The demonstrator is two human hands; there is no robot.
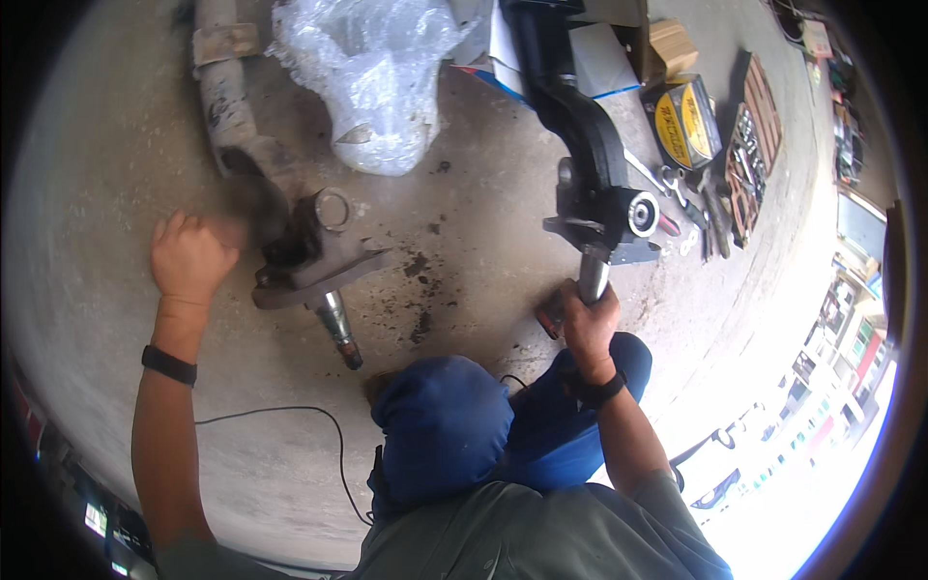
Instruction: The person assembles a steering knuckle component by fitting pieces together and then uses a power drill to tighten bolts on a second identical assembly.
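Observation:
On the left lies a worn, rusty axle beam (224,92) whose end carries a steering knuckle (300,275) with a bare metal spindle (335,327). My left hand (193,259) is beside this knuckle, fingers slightly bent and apart, gripping nothing that I can see; the patch at its fingertips is blurred. To the right, a black axle beam (583,130) ends in a second knuckle (592,208) with a round bore facing sideways. My right hand (591,324) wraps round the shiny spindle (594,276) below it. Against that hand is a partly hidden red and black object (551,311).
Bubble wrap (382,87) lies between the two beams. Beyond the black beam are a yellow and black box (684,124), wrenches (688,201) and an opened socket set (749,159). A black cable (309,408) runs along the concrete floor, dotted with dark dirt.

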